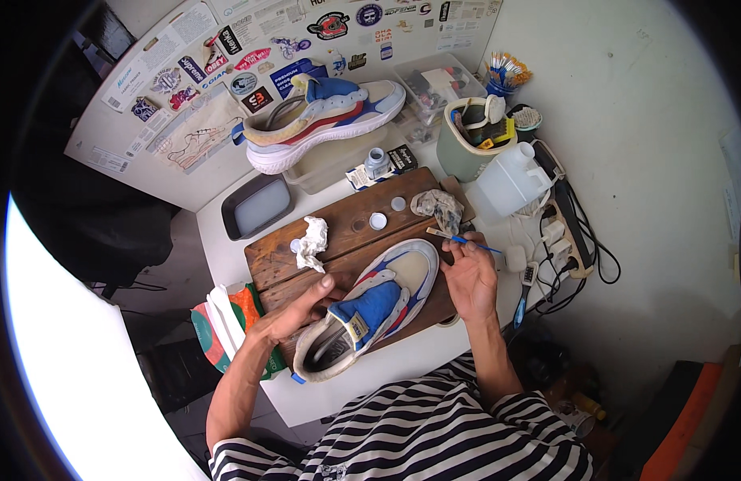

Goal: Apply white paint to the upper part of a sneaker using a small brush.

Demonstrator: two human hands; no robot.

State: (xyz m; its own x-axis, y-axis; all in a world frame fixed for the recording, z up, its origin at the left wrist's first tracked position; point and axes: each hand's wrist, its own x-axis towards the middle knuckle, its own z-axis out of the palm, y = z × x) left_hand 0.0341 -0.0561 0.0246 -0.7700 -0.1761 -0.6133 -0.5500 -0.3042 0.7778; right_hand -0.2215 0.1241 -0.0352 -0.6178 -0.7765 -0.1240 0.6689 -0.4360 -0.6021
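Observation:
A blue, cream and red sneaker (pixel 419 268) without laces lies on the brown wooden board, its toe pointing away to the right. My left hand (pixel 292 315) holds the shoe's left side near the collar, thumb raised and the other fingers partly hidden against the upper. In my right hand (pixel 471 282), beside the toe, a thin blue-handled paintbrush (pixel 474 244) is pinched between the fingers, its bristles pointing left. Beyond the shoe lie a crumpled white tissue (pixel 312 243), a white cap (pixel 377 221) and a stained rag (pixel 439 210).
A matching sneaker (pixel 322 120) rests on a clear plastic box at the back. Around the board (pixel 274 260) stand a dark tray of liquid (pixel 258 207), a small paint jar (pixel 377 163), a green bin (pixel 466 148), a white jug (pixel 508 183), a tissue pack (pixel 250 309) and a power strip (pixel 575 240).

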